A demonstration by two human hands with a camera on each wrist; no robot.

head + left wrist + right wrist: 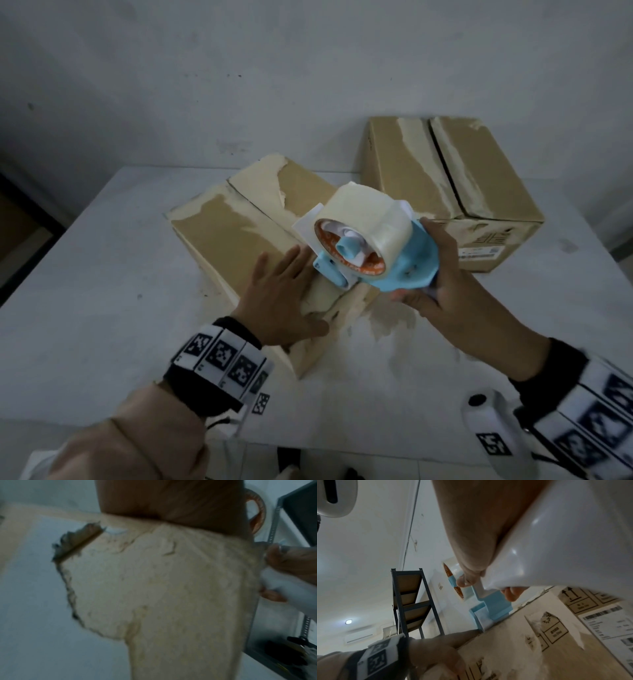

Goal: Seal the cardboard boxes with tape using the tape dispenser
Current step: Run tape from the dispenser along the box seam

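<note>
Right hand is wrapping its fingers around the white handle of the light, rigid blue plastic tape dispenser, nose sitting on the near brown cardboard box just ahead of the grip. Left hand is lying flat, fingers spread, beside it. The box is probably soft-skinned; its surface is looking torn.

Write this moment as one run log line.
left hand flat on near box | right hand grips tape dispenser | far box untouched
</note>
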